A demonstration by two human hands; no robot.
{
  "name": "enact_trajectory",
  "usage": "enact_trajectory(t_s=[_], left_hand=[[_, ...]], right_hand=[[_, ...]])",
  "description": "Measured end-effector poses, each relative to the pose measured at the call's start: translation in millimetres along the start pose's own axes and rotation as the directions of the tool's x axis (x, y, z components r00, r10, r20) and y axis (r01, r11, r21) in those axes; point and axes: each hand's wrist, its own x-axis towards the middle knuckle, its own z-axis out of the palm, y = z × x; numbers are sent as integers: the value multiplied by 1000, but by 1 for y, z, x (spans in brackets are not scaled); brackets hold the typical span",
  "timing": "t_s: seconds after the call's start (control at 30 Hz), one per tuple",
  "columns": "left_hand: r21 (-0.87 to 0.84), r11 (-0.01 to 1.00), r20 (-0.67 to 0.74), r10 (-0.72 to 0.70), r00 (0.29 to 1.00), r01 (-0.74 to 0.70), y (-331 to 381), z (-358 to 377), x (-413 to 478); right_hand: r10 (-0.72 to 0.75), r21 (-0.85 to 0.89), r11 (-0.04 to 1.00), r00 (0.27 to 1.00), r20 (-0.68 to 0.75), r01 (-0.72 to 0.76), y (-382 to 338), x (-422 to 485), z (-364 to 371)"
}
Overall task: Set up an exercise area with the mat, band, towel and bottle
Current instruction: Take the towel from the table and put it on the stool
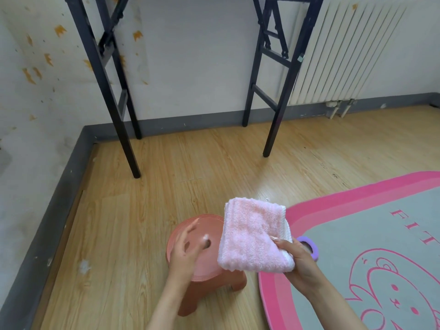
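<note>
the right hand (300, 260) is pinching a folded towel (254, 234) at its lower corner, thumb on top and fingers curled beneath, at 5 o'clock in the view. the left hand (188, 248) is hovering with fingers spread and relaxed, holding nothing, above the stool (214, 289) at 6 o'clock.

risk: the towel is being held by one corner only, so its folds could be slipping open or dropping onto the floor (166, 186).

the towel is pink, plush, ribbed terry with a white layer. the stool is round, ridged, rigid plastic. the mat (357, 225), at 4 o'clock, is lying flat, grey with a rounded pink border. a purple ring-shaped band (313, 248) is resting on it, partly hidden. no bottle is showing.
</note>
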Motion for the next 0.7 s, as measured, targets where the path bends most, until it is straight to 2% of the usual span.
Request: enact_trajectory(t_s=[0.03, 0.07, 0.1, 0.17, 0.23, 0.3, 0.37, 0.47, 0.7], left_hand=[[-311, 946, -21, -98, 995, 87, 9, -2, -3], [-491, 855, 47, -166, 985, 167, 16, -1, -5], [-546, 805, 123, -194, 973, 230, 21, 1, -7], [-511, 827, 173, -166, 971, 232, 26, 3, -10], [-498, 839, 120, -185, 975, 221, 19, 5, -10], [-489, 855, 7, -196, 981, 175, 6, 0, -6], [-485, 861, -59, -210, 976, 155, -6, -4, -3], [-430, 894, -117, -195, 974, 127, -16, -7, 1], [-381, 919, -199, -194, 961, 106, -27, -2, 5]], right_hand=[[13, -12, 1000, 1000, 18, -13, 2, 4, 7], [24, -30, 999, 999, 28, -23, 5, 9, 14], [31, -56, 998, 999, 34, -29, 8, 15, 21], [52, -119, 992, 997, 56, -45, 15, 27, 35], [60, -175, 984, 995, 80, -45, 21, 38, 46], [38, -240, 971, 995, 94, -14, 26, 49, 54], [-15, -320, 947, 998, 61, 34, 31, 61, 58], [-95, -415, 906, 995, -19, 79, 41, 76, 62], [-156, -485, 865, 988, -15, 129, 69, 92, 53]])
